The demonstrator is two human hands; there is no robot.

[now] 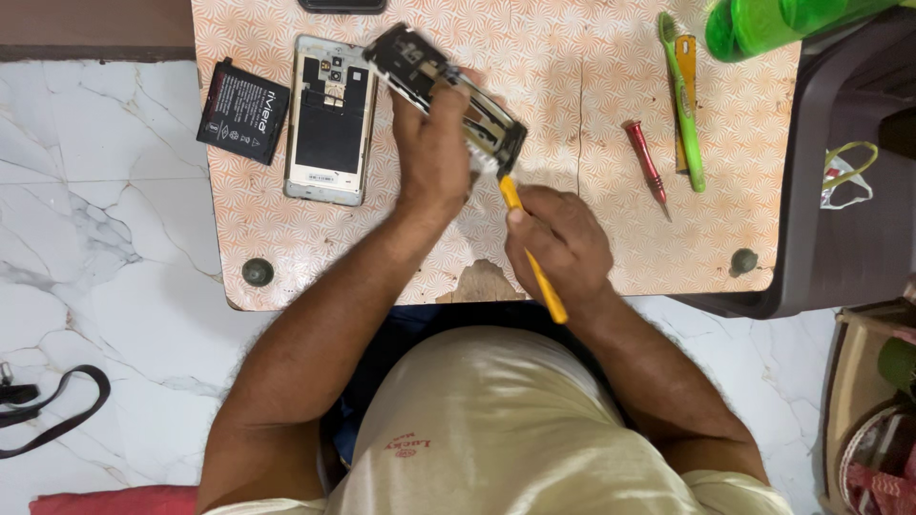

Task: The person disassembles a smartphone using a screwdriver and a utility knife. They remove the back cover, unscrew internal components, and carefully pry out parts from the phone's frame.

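My left hand [434, 143] grips a dark phone frame [420, 72], holding it tilted above the orange patterned table [572, 86]. My right hand [563, 238] holds a thin yellow brush [546, 288], whose white bristled tip touches the lower end of the frame. An opened phone body [329, 119] with a bare battery bay lies flat on the table, left of my left hand. A black battery [243, 112] rests at the table's left edge, overhanging it.
A red screwdriver [647, 162], a green toothbrush [683, 105] and an orange pry tool [686, 52] lie at the right of the table. A green bottle [763, 24] sits on a dark stool [840, 191]. A black strap [57, 405] lies on the marble floor [95, 238].
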